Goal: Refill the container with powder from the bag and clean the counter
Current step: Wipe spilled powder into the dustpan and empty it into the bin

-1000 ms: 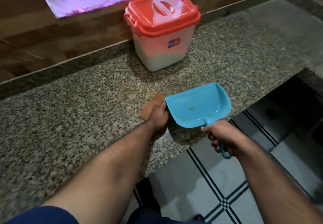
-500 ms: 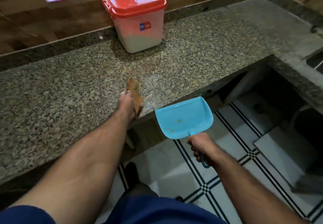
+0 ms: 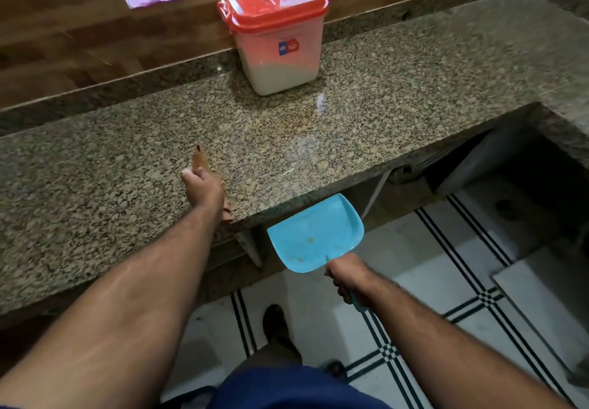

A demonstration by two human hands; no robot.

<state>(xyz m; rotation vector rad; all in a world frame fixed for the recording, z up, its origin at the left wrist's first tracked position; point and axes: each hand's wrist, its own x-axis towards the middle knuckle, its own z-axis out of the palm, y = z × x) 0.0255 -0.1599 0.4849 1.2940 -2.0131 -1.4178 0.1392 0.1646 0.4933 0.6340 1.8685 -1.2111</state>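
Observation:
A clear plastic container [image 3: 280, 58] with a red lid shut on top stands at the back of the granite counter [image 3: 366, 121], with white powder filling its lower part. My left hand [image 3: 204, 185] grips a brown cloth [image 3: 199, 160] and rests on the counter near its front edge. My right hand [image 3: 347, 278] holds the handle of a blue dustpan [image 3: 315, 233], whose mouth sits just under the counter's front edge. A few yellowish specks lie in the pan. No bag is in view.
A wooden wall panel [image 3: 95, 42] runs behind the counter. The counter turns a corner at the right [image 3: 567, 96], with a dark opening below it. Below me is a white tiled floor [image 3: 446, 265] with black stripes, and my shoe [image 3: 277, 329].
The dustpan has dropped from the counter top to below its front edge. My left hand with the cloth has slid left and back along the counter. My view has shifted.

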